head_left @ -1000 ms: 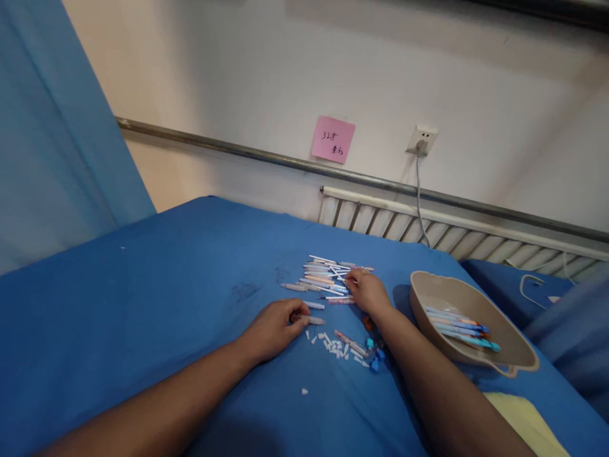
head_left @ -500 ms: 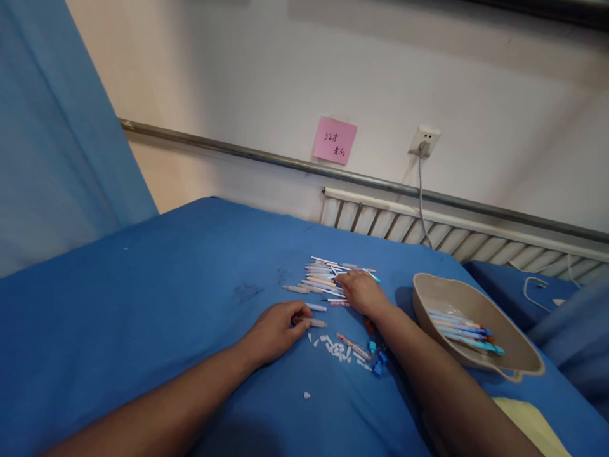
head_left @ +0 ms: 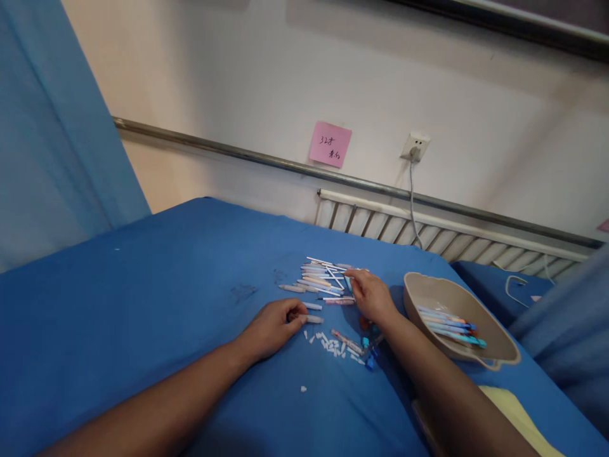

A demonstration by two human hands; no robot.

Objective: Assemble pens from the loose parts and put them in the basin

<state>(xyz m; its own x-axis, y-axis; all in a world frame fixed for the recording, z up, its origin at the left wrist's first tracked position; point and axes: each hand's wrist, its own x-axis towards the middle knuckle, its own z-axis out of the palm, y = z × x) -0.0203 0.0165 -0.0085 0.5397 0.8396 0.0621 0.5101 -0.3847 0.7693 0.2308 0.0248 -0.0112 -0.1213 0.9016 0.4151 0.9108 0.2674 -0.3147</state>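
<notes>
My left hand [head_left: 272,326] rests on the blue cloth with its fingers curled round a pale pen barrel [head_left: 311,318]. My right hand [head_left: 370,294] lies at the right edge of a pile of pen barrels and refills [head_left: 320,279], fingers pinched on a thin part I cannot make out. Small white caps and blue bits [head_left: 343,346] are scattered between my two forearms.
A beige bowl [head_left: 495,339] at the right holds several assembled blue pens [head_left: 450,325]. The blue-covered table [head_left: 157,285] runs to the wall, where a pink note [head_left: 330,144], a socket [head_left: 414,146] and a radiator [head_left: 447,238] sit. A blue curtain [head_left: 52,120] hangs at the left.
My right hand has shifted slightly over the pen pile and the teal-tipped piece seen beside it is no longer in view. The left hand has stayed put. The camera has turned a little.
</notes>
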